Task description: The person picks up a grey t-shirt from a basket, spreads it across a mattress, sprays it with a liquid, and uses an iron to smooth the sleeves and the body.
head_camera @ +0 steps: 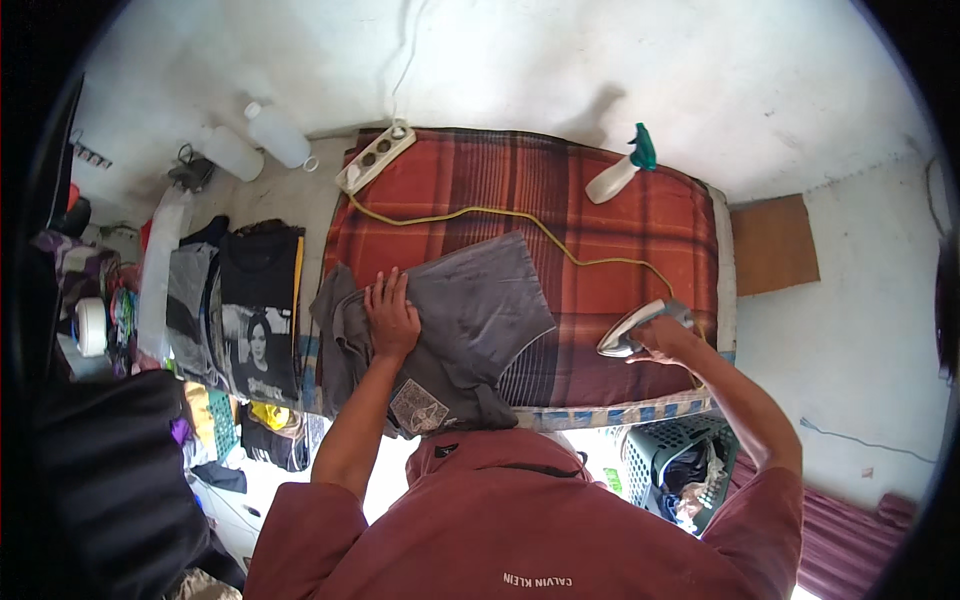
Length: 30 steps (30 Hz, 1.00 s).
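Observation:
A grey cloth garment with a printed patch near its lower edge lies partly bunched on a red plaid blanket. Flat on the garment's left part rests my left hand, fingers apart. My right hand grips a clothes iron at the blanket's right side, clear of the garment. The iron's soleplate is tilted partly into view, its tip towards the lower left. A yellow cord runs across the blanket from a power strip to the iron.
A spray bottle with a green head lies at the back right. Folded shirts are stacked at the left, with white plastic bottles behind them. A green laundry basket holding clothes stands below the right front edge.

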Motion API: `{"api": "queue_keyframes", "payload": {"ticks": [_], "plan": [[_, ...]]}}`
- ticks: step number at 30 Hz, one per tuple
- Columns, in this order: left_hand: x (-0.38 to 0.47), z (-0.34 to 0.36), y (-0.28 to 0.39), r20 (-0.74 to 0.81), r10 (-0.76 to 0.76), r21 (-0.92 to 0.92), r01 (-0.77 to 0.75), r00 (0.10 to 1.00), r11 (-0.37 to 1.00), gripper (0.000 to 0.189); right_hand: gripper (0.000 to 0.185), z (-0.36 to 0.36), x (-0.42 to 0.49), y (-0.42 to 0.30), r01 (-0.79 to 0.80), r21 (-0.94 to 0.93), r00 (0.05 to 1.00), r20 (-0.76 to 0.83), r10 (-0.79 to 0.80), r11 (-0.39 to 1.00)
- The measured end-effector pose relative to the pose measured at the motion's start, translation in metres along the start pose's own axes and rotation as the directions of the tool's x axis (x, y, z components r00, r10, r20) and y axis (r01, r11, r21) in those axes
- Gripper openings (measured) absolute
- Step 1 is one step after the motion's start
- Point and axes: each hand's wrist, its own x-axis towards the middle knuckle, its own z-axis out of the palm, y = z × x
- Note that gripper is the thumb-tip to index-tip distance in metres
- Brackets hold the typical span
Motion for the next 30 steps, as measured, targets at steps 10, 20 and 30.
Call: {"api": "queue_keyframes", "payload": {"ticks": [10, 20, 30], "plan": [[0.060, -0.021, -0.045, 0.146, 0.064, -0.230, -0.029, 0.987, 0.973, 0.034, 0.042, -0.068, 0.252, -0.218, -0.141, 0.451, 0.808, -0.462, 0.365, 0.881], [0.087, -0.009, -0.080, 0.401, 0.062, -0.365, 0.097, 0.914, 0.926, 0.023, 0.042, -0.069, 0.277, -0.248, -0.265, 0.435, 0.845, -0.325, 0.425, 0.860], [0.095, -0.019, -0.062, 0.386, 0.044, -0.306, 0.083, 0.921, 0.948, 0.018, 0.043, -0.082, 0.325, -0.238, -0.211, 0.339, 0.742, -0.555, 0.376, 0.917]]}}
